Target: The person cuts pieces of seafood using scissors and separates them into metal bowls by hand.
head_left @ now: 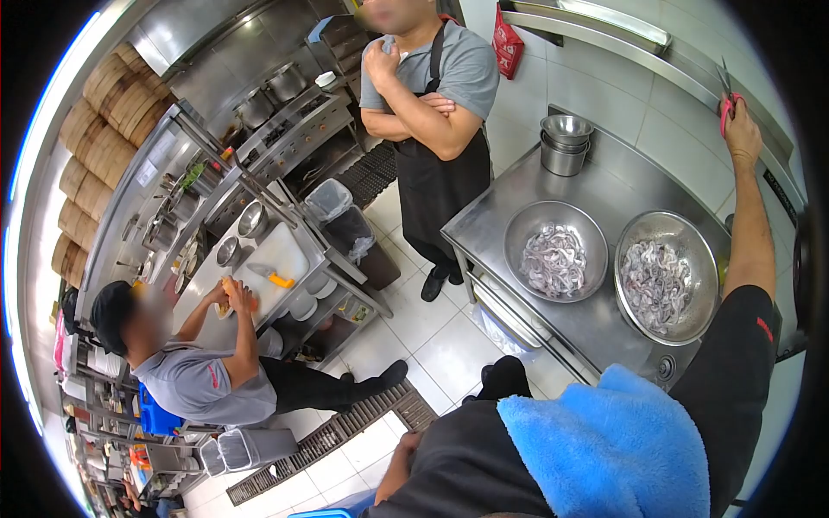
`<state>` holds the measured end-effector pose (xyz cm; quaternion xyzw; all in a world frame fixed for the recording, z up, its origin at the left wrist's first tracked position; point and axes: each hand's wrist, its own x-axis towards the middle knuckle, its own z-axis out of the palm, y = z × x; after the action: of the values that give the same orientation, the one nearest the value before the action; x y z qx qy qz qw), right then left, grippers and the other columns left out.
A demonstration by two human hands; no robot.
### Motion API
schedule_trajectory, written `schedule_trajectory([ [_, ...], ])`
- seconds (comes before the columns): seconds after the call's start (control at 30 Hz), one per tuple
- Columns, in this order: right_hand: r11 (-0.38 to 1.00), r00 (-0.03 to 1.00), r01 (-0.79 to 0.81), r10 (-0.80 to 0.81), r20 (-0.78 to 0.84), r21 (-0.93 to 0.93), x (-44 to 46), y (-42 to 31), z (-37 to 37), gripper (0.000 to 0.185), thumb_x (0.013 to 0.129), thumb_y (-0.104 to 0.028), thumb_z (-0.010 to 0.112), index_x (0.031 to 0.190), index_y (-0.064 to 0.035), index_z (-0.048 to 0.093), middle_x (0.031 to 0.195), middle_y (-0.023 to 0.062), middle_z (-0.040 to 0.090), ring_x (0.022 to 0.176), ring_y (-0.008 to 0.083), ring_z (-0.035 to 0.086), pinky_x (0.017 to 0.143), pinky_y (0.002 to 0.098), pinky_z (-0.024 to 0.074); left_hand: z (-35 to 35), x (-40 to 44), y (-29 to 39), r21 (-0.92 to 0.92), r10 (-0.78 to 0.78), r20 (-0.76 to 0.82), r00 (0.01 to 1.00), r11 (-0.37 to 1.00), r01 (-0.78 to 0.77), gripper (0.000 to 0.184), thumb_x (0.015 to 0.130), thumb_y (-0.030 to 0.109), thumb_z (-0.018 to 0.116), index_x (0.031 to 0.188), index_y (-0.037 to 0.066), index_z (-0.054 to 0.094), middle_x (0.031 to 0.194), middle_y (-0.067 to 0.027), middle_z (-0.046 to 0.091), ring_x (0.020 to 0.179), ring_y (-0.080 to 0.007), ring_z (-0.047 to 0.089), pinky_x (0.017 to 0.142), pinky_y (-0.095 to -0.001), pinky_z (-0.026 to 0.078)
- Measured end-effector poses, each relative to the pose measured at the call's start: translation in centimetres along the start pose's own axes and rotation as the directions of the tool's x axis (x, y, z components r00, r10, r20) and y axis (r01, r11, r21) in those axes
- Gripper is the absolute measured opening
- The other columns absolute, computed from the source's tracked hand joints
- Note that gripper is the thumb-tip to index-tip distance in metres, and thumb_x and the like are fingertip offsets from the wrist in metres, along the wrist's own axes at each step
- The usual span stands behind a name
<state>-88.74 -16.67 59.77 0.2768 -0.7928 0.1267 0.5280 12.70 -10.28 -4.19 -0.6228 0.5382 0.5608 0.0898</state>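
Note:
Raised at the far right, my right hand [741, 136] is closed on a pair of scissors [728, 105] with pink-red handles, blades pointing up beside the wall shelf. My left hand [408, 446] hangs low by my body; its fingers are mostly hidden. On the steel table [553, 332] before me stand two large metal bowls. The left bowl [515, 233] and the tilted right bowl [628, 259] both hold greyish-white cut pieces that look like squid or octopus. A blue towel [613, 440] lies over my front.
Small metal pots [566, 155] stand at the table's back corner. A person with crossed arms [440, 104] stands beyond the table. To the left, another person [216, 371] handles orange food by a cutting board [281, 255] with a yellow-handled knife [275, 276]. A floor drain [345, 436] runs between.

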Motion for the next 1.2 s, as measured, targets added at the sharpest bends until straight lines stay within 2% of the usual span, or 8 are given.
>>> schedule_trajectory([
  [0.07, 1.000, 1.000, 0.022, -0.022, 0.002, -0.011, 0.1, 0.3, 0.4, 0.045, 0.102, -0.056, 0.046, 0.120, -0.0164, 0.058, 0.108, 0.0160, 0.072, 0.089, 0.0445, 0.070, 0.074, 0.0551, 0.0569, -0.2, -0.4, 0.6, 0.071, -0.021, -0.010, 1.000, 0.997, 0.022, 0.063, 0.091, 0.047, 0.069, 0.131, -0.002, 0.065, 0.127, -0.0179, 0.070, 0.118, -0.0245, 0.065, 0.100, -0.0334, 0.051],
  [0.27, 1.000, 0.999, 0.016, -0.017, -0.027, -0.006, 0.0, 0.4, 0.9, 0.046, 0.102, -0.057, 0.045, 0.123, -0.0178, 0.056, 0.110, 0.0161, 0.072, 0.091, 0.0445, 0.070, 0.076, 0.0554, 0.0569, 0.3, -1.1, 1.4, -0.214, -0.212, -0.109, 0.971, 0.959, 0.185, 0.057, 0.091, 0.045, 0.070, 0.125, -0.001, 0.069, 0.112, -0.0124, 0.074, 0.096, -0.0210, 0.068, 0.085, -0.0335, 0.054],
  [0.37, 1.000, 1.000, -0.019, 0.019, 0.020, 0.020, 0.1, 0.1, 0.4, 0.046, 0.102, -0.058, 0.044, 0.124, -0.0190, 0.056, 0.113, 0.0156, 0.072, 0.093, 0.0447, 0.070, 0.078, 0.0554, 0.0569, 0.2, -1.9, 2.2, -0.120, -0.191, -0.130, 0.973, 0.977, 0.176, 0.055, 0.091, 0.045, 0.070, 0.124, 0.000, 0.070, 0.104, -0.0098, 0.074, 0.087, -0.0194, 0.066, 0.079, -0.0337, 0.054],
  [0.47, 1.000, 0.998, -0.012, 0.011, 0.057, 0.022, 0.2, 0.7, 1.1, 0.046, 0.102, -0.059, 0.043, 0.125, -0.0203, 0.056, 0.116, 0.0147, 0.071, 0.096, 0.0444, 0.069, 0.080, 0.0550, 0.0570, 0.3, -1.6, 1.3, -0.148, -0.136, -0.119, 0.984, 0.982, 0.118, 0.053, 0.091, 0.044, 0.070, 0.122, 0.001, 0.071, 0.102, -0.0100, 0.074, 0.087, -0.0202, 0.066, 0.079, -0.0344, 0.054],
  [0.67, 1.000, 0.996, -0.026, 0.027, 0.086, -0.018, 0.4, 0.9, 1.4, 0.046, 0.103, -0.057, 0.043, 0.133, -0.0242, 0.054, 0.120, 0.0129, 0.070, 0.099, 0.0422, 0.070, 0.082, 0.0533, 0.0575, 0.6, -2.5, 2.0, -0.178, -0.153, -0.129, 0.980, 0.975, 0.129, 0.053, 0.092, 0.044, 0.071, 0.119, 0.000, 0.071, 0.098, -0.0102, 0.074, 0.084, -0.0201, 0.066, 0.076, -0.0345, 0.054],
  [0.87, 0.999, 0.996, -0.026, 0.028, 0.082, -0.025, 0.3, 1.2, 1.9, 0.048, 0.103, -0.055, 0.044, 0.136, -0.0214, 0.054, 0.121, 0.0115, 0.071, 0.099, 0.0402, 0.071, 0.082, 0.0525, 0.0580, 1.1, -2.1, 1.1, -0.229, -0.210, -0.143, 0.967, 0.958, 0.174, 0.053, 0.093, 0.045, 0.070, 0.120, 0.000, 0.070, 0.095, -0.0095, 0.074, 0.081, -0.0190, 0.065, 0.074, -0.0352, 0.054],
  [1.07, 1.000, 0.999, 0.000, 0.000, 0.042, -0.008, 0.2, 1.8, 2.7, 0.052, 0.104, -0.053, 0.045, 0.138, -0.0155, 0.053, 0.116, 0.0169, 0.072, 0.097, 0.0402, 0.071, 0.080, 0.0520, 0.0579, 0.7, -3.7, 2.7, -0.071, -0.185, -0.129, 0.974, 0.982, 0.177, 0.050, 0.095, 0.045, 0.066, 0.120, 0.002, 0.070, 0.091, -0.0082, 0.073, 0.080, -0.0192, 0.065, 0.073, -0.0356, 0.053],
  [1.2, 0.999, 1.000, 0.012, -0.012, 0.010, 0.034, 0.2, 2.3, 3.5, 0.053, 0.103, -0.054, 0.045, 0.138, -0.0145, 0.054, 0.110, 0.0194, 0.073, 0.096, 0.0411, 0.071, 0.079, 0.0529, 0.0574, 1.4, -2.7, 1.3, -0.215, -0.239, -0.137, 0.961, 0.955, 0.207, 0.047, 0.095, 0.045, 0.065, 0.118, 0.004, 0.071, 0.089, -0.0077, 0.072, 0.078, -0.0197, 0.065, 0.073, -0.0365, 0.053],
])
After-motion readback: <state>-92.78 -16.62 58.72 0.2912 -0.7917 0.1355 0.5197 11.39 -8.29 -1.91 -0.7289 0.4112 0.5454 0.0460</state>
